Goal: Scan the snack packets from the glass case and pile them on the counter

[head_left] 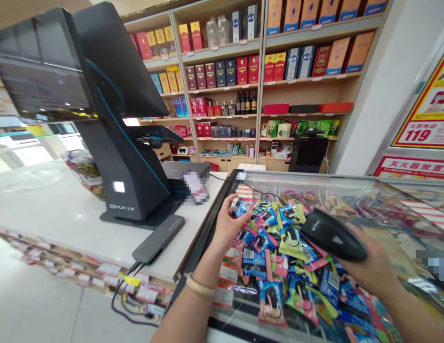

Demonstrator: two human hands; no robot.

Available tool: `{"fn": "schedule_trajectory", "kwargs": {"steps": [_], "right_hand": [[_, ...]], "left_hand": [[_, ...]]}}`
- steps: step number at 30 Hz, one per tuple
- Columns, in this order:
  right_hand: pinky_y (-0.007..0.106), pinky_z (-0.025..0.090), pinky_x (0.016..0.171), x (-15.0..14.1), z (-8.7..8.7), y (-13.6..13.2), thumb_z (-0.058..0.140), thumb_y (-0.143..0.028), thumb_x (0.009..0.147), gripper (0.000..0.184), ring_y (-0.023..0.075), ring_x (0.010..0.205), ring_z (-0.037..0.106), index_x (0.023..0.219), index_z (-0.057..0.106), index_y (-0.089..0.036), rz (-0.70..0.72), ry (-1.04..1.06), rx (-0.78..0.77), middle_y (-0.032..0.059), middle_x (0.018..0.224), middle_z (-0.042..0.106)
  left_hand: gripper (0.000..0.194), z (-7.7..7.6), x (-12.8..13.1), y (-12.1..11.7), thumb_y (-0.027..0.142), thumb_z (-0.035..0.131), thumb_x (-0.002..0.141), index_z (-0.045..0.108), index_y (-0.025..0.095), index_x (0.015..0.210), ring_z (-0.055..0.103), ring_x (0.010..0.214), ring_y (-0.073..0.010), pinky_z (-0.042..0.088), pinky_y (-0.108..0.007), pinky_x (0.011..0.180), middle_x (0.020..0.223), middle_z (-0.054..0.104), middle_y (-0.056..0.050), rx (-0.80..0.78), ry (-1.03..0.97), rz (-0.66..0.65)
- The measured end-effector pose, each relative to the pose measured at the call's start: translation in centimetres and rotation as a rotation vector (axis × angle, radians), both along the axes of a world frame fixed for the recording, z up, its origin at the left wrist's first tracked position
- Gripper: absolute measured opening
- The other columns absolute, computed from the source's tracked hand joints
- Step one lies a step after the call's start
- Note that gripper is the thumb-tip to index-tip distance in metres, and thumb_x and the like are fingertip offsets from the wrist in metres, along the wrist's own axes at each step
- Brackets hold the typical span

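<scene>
My left hand (229, 224) has thumb and fingers around a small blue snack packet (242, 208), its barcode facing up, at the left edge of a loose pile. My right hand (374, 262) grips a black barcode scanner (334, 236) whose front points toward the left hand. The scanner hides part of the right hand's fingers. Between and below both hands, several blue, pink and green wrapped snack packets (271, 300) lie spread over the glass top of a display case (239, 328).
A black point-of-sale terminal (132, 181) stands on the white counter (57, 205) at left, beside a grey flat device (159, 238) with cables. A thin cable (222, 178) runs onto the glass. Behind are shelves (225, 88) of boxed bottles; at right, a red-and-white sign (422, 128).
</scene>
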State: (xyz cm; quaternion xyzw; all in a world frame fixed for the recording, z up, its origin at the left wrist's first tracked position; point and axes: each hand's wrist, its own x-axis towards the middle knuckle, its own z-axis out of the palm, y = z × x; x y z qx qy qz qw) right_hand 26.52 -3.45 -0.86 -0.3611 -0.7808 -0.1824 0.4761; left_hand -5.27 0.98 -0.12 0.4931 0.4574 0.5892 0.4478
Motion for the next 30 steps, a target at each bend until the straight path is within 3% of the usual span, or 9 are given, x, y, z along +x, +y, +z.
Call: {"fn": "schedule_trajectory", "kwargs": {"steps": [4, 7, 10, 16, 22, 30], "right_hand": [[0.031, 0.059, 0.061, -0.6, -0.2, -0.7, 0.061, -0.031, 0.091, 0.015, 0.0230, 0.073, 0.075, 0.100, 0.069, -0.022, 0.061, -0.017, -0.071, 0.0059, 0.085, 0.076], [0.031, 0.058, 0.065, -0.6, -0.4, -0.9, 0.060, -0.028, 0.090, 0.016, 0.0236, 0.075, 0.074, 0.100, 0.071, -0.023, 0.058, -0.024, -0.107, 0.0059, 0.086, 0.076], [0.032, 0.058, 0.067, -0.6, -0.7, -1.2, 0.060, -0.025, 0.088, 0.022, 0.0246, 0.078, 0.074, 0.106, 0.071, -0.023, 0.059, -0.044, -0.153, 0.0070, 0.089, 0.076], [0.032, 0.057, 0.066, -1.2, -0.5, -1.7, 0.057, -0.023, 0.086, 0.024, 0.0236, 0.077, 0.073, 0.106, 0.071, -0.021, 0.069, -0.089, -0.201, 0.0083, 0.087, 0.075], [0.033, 0.057, 0.067, -1.5, -0.2, -1.8, 0.057, -0.024, 0.084, 0.019, 0.0237, 0.077, 0.072, 0.095, 0.072, -0.022, 0.052, -0.087, -0.241, 0.0084, 0.086, 0.075], [0.034, 0.057, 0.067, -1.2, -0.7, -1.6, 0.057, -0.024, 0.085, 0.021, 0.0243, 0.075, 0.073, 0.100, 0.071, -0.023, 0.052, -0.094, -0.199, 0.0077, 0.086, 0.075]], "left_hand": [[0.079, -1.2, 1.0, 0.0, 0.039, 0.081, 0.076, 0.052, 0.025, 0.148, 0.073, 0.090, -0.0187, 0.062, -0.028, 0.070, 0.120, 0.072, -0.008, 0.028, -0.203, -0.097], [0.069, -2.2, 0.8, -0.4, 0.036, 0.076, 0.082, 0.056, 0.024, 0.147, 0.071, 0.112, -0.0241, 0.064, -0.034, 0.085, 0.141, 0.065, -0.011, 0.098, -0.093, -0.114], [0.063, -3.0, 0.6, -0.7, 0.030, 0.073, 0.083, 0.059, 0.022, 0.144, 0.063, 0.128, -0.0279, 0.062, -0.034, 0.093, 0.149, 0.060, -0.012, 0.198, 0.106, -0.084], [0.059, -4.0, 0.9, -1.1, 0.029, 0.069, 0.086, 0.059, 0.023, 0.144, 0.068, 0.121, -0.0282, 0.066, -0.030, 0.076, 0.152, 0.055, -0.013, 0.267, 0.259, -0.118], [0.058, -4.1, 0.8, -1.2, 0.029, 0.068, 0.087, 0.060, 0.025, 0.144, 0.067, 0.122, -0.0293, 0.067, -0.031, 0.076, 0.149, 0.058, -0.011, 0.280, 0.362, -0.127], [0.057, -3.8, 1.0, -1.5, 0.028, 0.068, 0.086, 0.061, 0.026, 0.143, 0.067, 0.122, -0.0286, 0.067, -0.030, 0.075, 0.150, 0.058, -0.011, 0.294, 0.347, -0.134]]}}
